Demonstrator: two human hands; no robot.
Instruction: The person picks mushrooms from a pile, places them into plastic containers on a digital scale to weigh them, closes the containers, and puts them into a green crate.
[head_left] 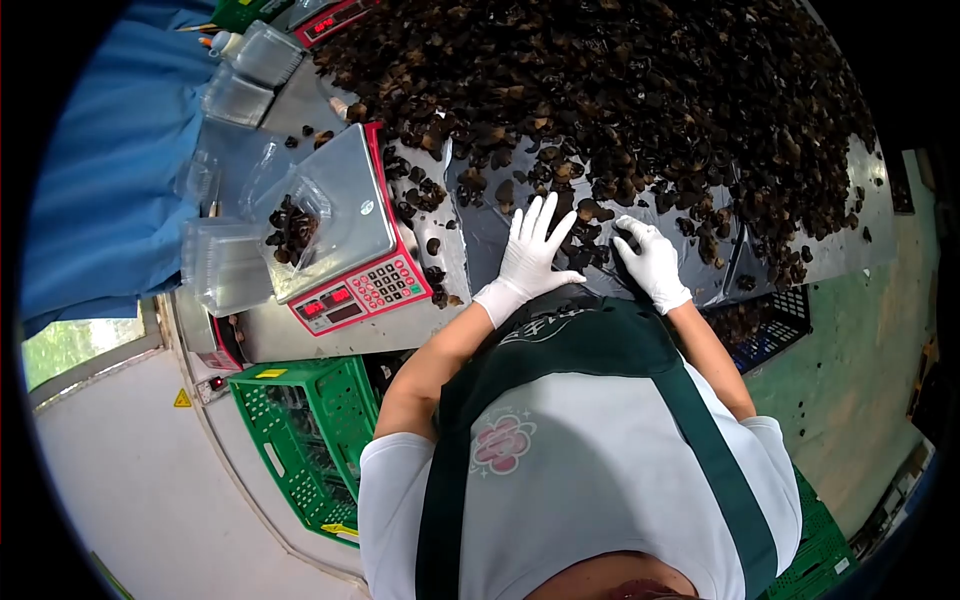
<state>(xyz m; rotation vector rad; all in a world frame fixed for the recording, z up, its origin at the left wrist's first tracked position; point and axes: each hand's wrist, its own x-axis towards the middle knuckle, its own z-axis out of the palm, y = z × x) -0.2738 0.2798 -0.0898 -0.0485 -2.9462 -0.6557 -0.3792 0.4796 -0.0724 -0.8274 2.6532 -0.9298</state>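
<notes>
Dark dried pieces, looking like wood ear mushrooms (600,90), are heaped on the metal table. My left hand (530,252), in a white glove, lies with its fingers spread at the near edge of the heap, touching a few loose pieces. To its right is my right hand (653,262), also gloved, its fingers curled together beside some mushroom pieces; whatever they hold, if anything, is hidden. Grey plastic sheeting (482,225) shows under the hands. On a red-framed scale (345,195) at the left sits a clear plastic box with mushrooms (293,230) in it.
Stacked clear plastic boxes (222,265) stand left of the scale, with more boxes (240,92) farther back beside a second red scale (335,20). A green crate (300,440) is below the table at left. At right, a dark crate (775,330) sits under the table edge.
</notes>
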